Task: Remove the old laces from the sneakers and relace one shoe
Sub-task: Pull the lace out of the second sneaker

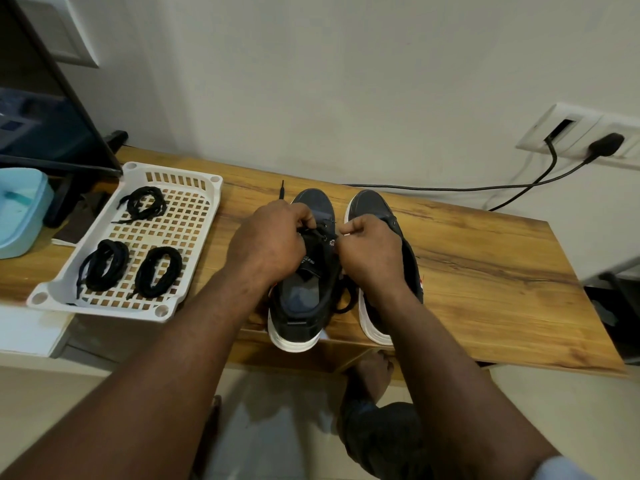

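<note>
Two dark sneakers with white soles stand side by side on the wooden table, toes towards the wall. My left hand (273, 240) and my right hand (372, 251) meet over the eyelets of the left sneaker (301, 299), each pinching the black lace (322, 233) that crosses its tongue. One lace tip (282, 190) sticks up behind my left hand. A loose loop of lace hangs between the shoes. The right sneaker (372, 206) is partly hidden under my right hand and forearm.
A white slotted plastic tray (194, 258) at the left holds three coiled black laces (104, 265). A light blue container (20, 213) and a dark monitor stand sit further left. Black cables (450, 188) run along the wall to a socket at the right.
</note>
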{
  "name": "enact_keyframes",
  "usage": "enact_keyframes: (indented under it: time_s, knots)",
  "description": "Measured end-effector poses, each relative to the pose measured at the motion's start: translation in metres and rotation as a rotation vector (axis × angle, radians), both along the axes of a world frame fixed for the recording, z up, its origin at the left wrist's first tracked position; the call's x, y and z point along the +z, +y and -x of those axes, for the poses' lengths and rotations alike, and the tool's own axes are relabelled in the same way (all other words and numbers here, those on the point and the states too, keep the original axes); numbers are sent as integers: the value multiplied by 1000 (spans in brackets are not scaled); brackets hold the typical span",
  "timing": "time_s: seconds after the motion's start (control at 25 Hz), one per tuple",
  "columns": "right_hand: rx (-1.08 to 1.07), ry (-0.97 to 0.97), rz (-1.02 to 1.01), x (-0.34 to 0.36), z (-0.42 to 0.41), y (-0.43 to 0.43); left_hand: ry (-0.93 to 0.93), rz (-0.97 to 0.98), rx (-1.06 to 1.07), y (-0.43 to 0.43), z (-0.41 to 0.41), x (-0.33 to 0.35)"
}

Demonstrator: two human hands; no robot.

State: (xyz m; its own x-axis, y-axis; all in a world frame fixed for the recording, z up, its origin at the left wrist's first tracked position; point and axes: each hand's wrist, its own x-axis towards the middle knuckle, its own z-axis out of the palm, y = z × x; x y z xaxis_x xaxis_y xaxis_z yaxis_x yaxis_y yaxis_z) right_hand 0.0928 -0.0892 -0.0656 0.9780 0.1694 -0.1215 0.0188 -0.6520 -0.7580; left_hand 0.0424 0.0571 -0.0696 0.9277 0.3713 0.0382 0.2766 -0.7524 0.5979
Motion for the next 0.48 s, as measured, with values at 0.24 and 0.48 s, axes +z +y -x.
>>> enact_keyframes:
  time_s: [0.24, 0.48]
  knots:
    - [-1, 117, -74, 2, -5, -3, 46, -226, -84, -10, 0, -2]
    - [46, 30, 5, 0, -2, 0, -34, -145, 78, -9, -5, -7]
